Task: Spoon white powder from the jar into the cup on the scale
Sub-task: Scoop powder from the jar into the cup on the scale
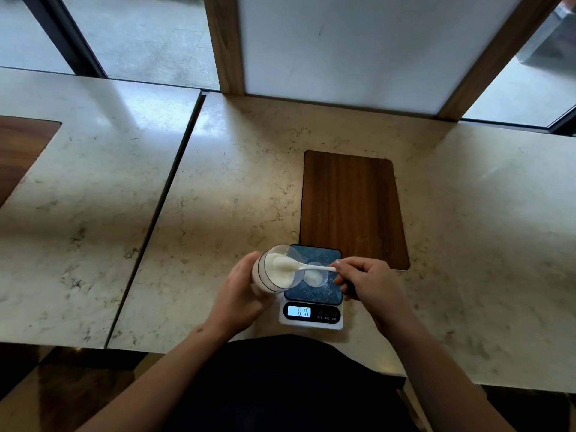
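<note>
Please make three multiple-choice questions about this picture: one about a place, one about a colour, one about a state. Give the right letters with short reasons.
1. Where does the small clear plastic cup stand?
A. on the dark platform of the white digital scale
B. on the brown wooden inlay
C. on the floor

2. What colour is the plastic spoon?
A. red
B. white
C. black

3. How is the clear round jar of white powder held?
A. upright, lid on
B. upside down
C. open and tilted toward the cup

Answers: 1 A, the cup sits on the platform; 2 B, the spoon in the right hand is white; 3 C, the left hand tips the open mouth toward the cup.
</note>
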